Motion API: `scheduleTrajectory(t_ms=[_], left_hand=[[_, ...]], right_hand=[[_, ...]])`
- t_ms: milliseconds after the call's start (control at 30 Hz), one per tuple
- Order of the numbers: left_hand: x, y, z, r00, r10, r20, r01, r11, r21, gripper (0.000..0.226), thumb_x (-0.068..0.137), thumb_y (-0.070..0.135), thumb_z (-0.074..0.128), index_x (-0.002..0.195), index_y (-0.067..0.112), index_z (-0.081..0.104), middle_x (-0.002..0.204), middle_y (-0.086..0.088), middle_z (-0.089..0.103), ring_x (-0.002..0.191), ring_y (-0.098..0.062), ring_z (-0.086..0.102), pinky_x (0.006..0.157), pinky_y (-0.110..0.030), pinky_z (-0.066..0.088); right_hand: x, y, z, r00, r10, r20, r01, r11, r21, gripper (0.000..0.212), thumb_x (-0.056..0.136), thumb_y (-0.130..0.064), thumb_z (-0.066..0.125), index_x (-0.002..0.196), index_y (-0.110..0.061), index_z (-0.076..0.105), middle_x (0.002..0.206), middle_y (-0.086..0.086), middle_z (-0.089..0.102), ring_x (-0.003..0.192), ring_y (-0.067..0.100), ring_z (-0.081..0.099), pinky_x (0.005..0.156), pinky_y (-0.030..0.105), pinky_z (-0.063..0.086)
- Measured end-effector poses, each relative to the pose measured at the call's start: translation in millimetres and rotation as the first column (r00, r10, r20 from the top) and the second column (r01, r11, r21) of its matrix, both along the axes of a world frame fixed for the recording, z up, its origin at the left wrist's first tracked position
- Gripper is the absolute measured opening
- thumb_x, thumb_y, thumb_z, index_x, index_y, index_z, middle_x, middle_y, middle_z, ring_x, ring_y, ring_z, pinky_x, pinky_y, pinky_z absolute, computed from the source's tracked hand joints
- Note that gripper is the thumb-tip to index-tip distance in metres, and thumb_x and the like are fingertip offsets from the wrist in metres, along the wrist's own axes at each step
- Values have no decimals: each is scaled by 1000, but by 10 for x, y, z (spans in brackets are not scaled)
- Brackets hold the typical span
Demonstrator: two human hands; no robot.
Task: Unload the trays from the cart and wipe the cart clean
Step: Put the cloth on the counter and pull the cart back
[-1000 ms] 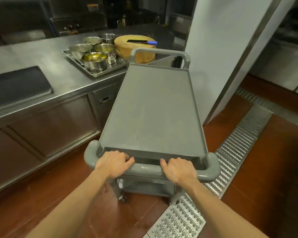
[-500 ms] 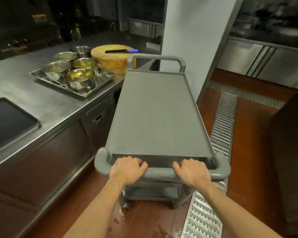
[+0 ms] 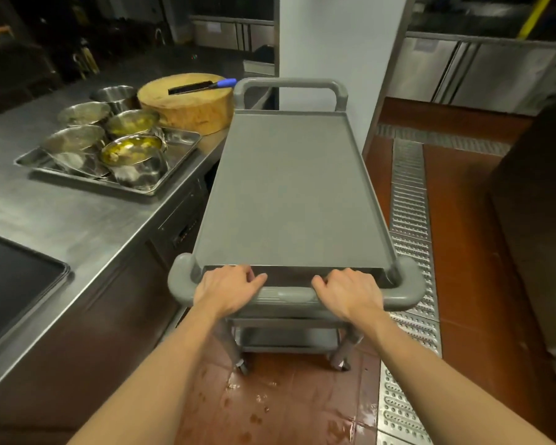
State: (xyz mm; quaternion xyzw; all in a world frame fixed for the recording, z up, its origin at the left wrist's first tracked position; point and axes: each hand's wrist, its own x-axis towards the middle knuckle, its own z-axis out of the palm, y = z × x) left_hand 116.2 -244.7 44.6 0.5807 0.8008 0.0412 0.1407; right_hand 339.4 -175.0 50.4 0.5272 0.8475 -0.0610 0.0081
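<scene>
Head view, from left to right: at the left edge one dark flat tray lies on the steel counter. In the upper left, one steel tray holds four metal bowls, the nearest bowl with yellow residue, and a fifth metal pot stands just behind them. Beside them sits one round wooden chopping block with one blue-handled knife lying on top. At frame centre the grey cart stands beside the counter, its top shelf bare, with two handles, one far and one near. The left hand curls its fingers over the near handle, and the right hand grips the same bar, thumbs pointing inward. On the right, one metal drain grate runs along the red floor.
</scene>
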Motion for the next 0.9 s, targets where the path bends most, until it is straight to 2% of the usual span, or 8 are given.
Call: scheduleTrajectory(t_ms=[133, 267, 367, 533, 600, 700, 833, 900], left_hand=[[-354, 141, -6, 999, -28, -15, 28, 1000, 8, 50, 85, 66, 27, 88, 30, 61, 84, 3, 68, 80, -19, 63, 77, -38, 51], [-717, 331, 9, 999, -43, -2, 43, 999, -2, 45, 85, 65, 30, 87, 32, 59, 76, 8, 64, 71, -11, 60, 68, -33, 50], [-967, 499, 8, 998, -56, -7, 56, 998, 4, 40, 87, 63, 32, 87, 33, 58, 75, 11, 60, 67, -6, 55, 61, -28, 42], [-1365, 861, 33, 992, -115, -48, 115, 993, -4, 36, 86, 57, 32, 91, 32, 58, 78, 6, 63, 76, -16, 62, 75, -35, 52], [-1524, 1031, 42, 990, -132, -51, 132, 991, -2, 36, 86, 55, 32, 91, 30, 58, 80, 4, 65, 76, -17, 62, 77, -36, 52], [-1779, 1301, 62, 985, -159, -61, 160, 987, 2, 37, 86, 53, 33, 94, 29, 61, 87, 1, 69, 79, -20, 63, 76, -35, 49], [-2091, 1686, 73, 979, -196, -62, 197, 980, 5, 36, 86, 51, 34, 96, 28, 60, 88, 1, 69, 74, -18, 58, 72, -34, 43], [-2227, 1913, 82, 975, -214, -66, 214, 977, 3, 36, 86, 50, 34, 94, 27, 60, 86, 1, 68, 73, -19, 57, 72, -34, 43]], right_hand=[[-327, 45, 16, 999, -35, -10, 35, 999, -6, 53, 91, -47, 28, 72, -16, 67, 77, 10, 67, 69, 29, 57, 63, 36, 38], [-660, 134, 37, 996, -78, -35, 78, 997, -15, 54, 91, -49, 27, 71, -17, 65, 74, 8, 65, 71, 28, 60, 67, 36, 44], [-897, 246, 55, 993, -110, -49, 109, 994, -23, 50, 90, -48, 28, 69, -19, 62, 74, 8, 66, 65, 26, 53, 66, 36, 43], [-1303, 501, 62, 985, -165, -51, 164, 986, -24, 51, 90, -49, 28, 68, -18, 62, 69, 6, 60, 62, 26, 48, 63, 35, 39], [-1479, 630, 56, 980, -193, -51, 192, 981, -26, 53, 89, -49, 28, 71, -16, 66, 68, 6, 59, 62, 27, 49, 64, 35, 39], [-1738, 841, 28, 972, -230, -53, 229, 973, -18, 53, 88, -49, 29, 73, -15, 68, 77, 11, 69, 64, 29, 49, 64, 36, 38], [-2045, 1167, 26, 966, -254, -55, 254, 967, -7, 54, 87, -49, 29, 76, -15, 69, 81, 12, 71, 75, 32, 62, 64, 36, 36], [-2185, 1362, 30, 962, -266, -57, 266, 964, -1, 53, 88, -48, 30, 76, -15, 69, 81, 12, 71, 75, 33, 62, 64, 36, 36]])
